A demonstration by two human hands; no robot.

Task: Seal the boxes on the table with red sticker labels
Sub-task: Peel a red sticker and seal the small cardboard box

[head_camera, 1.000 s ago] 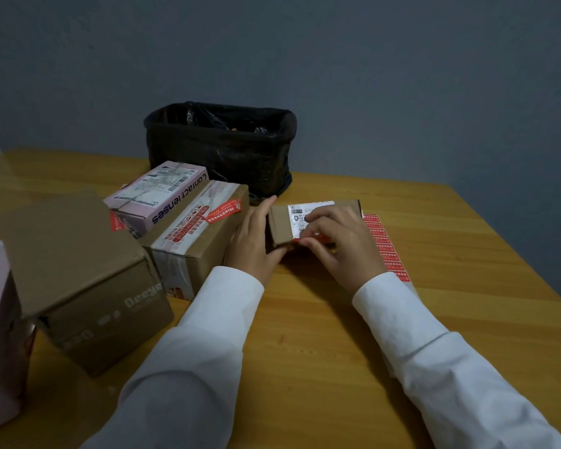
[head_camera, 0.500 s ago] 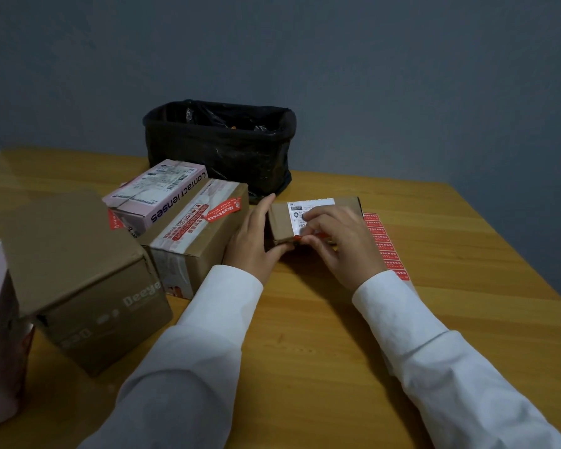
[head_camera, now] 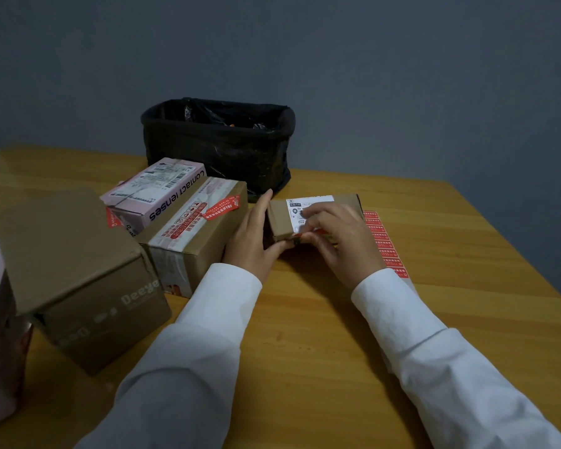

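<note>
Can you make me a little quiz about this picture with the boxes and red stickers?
1. True or false: the sheet of red stickers lies on the table just past the right hand.
2. Which words are on the pink box? A) Contact lenses B) Toy cars C) Green tea
3. Fill in: the left hand steadies the small box by its ____ end.

Key: 1 true; 2 A; 3 left.
</note>
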